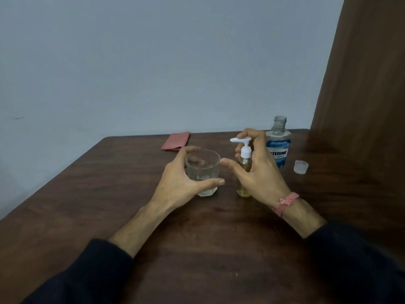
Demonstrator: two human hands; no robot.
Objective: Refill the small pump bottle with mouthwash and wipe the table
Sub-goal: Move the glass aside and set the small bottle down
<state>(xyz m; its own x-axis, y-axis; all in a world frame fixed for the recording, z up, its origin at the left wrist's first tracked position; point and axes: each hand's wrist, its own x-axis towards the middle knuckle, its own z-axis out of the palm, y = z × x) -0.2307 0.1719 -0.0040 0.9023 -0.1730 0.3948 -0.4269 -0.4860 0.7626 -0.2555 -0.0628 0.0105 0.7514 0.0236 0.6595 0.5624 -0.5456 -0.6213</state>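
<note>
Pump bottle point(244, 172): clear, yellowish liquid, white pump; right hand point(258, 170) grips it. Left hand point(182, 178) wraps glass point(202, 170).

A dark wooden table point(87, 194) set against a plain wall point(153, 62).
We see pale blue-grey paint under dim, even light, and a brown wooden panel point(361, 73) rising at the right.

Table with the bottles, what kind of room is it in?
Probably a plain room at home: a wooden table against a bare wall, with a mouthwash bottle and drinking glass.
</note>
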